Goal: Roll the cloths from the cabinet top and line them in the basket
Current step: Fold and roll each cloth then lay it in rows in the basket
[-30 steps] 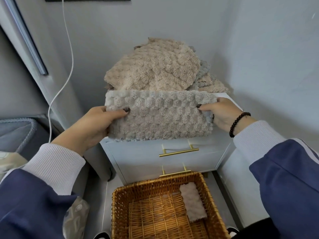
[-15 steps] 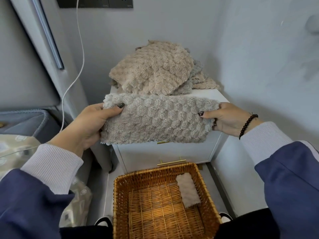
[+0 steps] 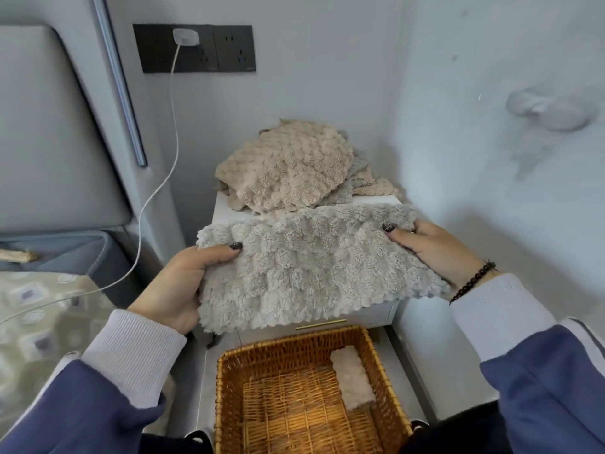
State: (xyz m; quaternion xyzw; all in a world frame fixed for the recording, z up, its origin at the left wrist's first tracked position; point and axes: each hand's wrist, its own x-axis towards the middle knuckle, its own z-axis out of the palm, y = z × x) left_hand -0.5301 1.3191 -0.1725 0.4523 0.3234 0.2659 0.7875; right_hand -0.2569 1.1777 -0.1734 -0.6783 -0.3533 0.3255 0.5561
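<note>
Grey fleece cloth lifted off the cabinet edge and held over the basket

Head view: the grey cloth (image 3: 314, 267) had come nearer and lower than a second earlier, now tilted, its right end higher, folded double and not yet rolled. The left hand (image 3: 183, 286) pinched its left edge, thumb on top; the right hand (image 3: 435, 250) pinched the far right corner. Farther back, the beige pile (image 3: 288, 168) stayed on the white cabinet (image 3: 226, 208). Near, the wicker basket (image 3: 229, 365) held one rolled cloth (image 3: 352, 378) against its right side. Rolling probably came next; most of the pile remained.
</note>
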